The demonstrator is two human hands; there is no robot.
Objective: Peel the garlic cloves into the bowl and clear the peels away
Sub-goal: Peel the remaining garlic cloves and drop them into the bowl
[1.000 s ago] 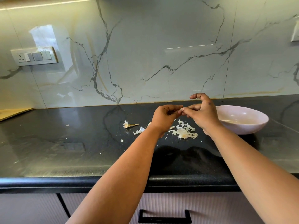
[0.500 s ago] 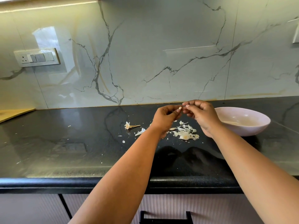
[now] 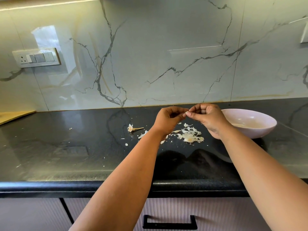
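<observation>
Both hands meet above the black countertop [image 3: 66,147]. My left hand [image 3: 168,120] and my right hand [image 3: 207,118] pinch a small pale garlic clove [image 3: 186,112] between their fingertips; most of the clove is hidden by the fingers. Below them lies a heap of white garlic peels [image 3: 190,136]. A garlic stem with root end [image 3: 133,128] lies to the left of the heap. The pale pink bowl [image 3: 260,129] stands just right of my right hand, with something pale lying low inside it.
Small peel flecks are scattered over the counter left of the heap. A marble backsplash with a switch plate [image 3: 37,57] rises behind. A wooden board edge [image 3: 13,115] shows at far left. Below the counter edge is a drawer with a black handle [image 3: 170,222].
My right hand's raised index finger has curled down. Both hands stay together in front of the bowl, still working on the clove.
</observation>
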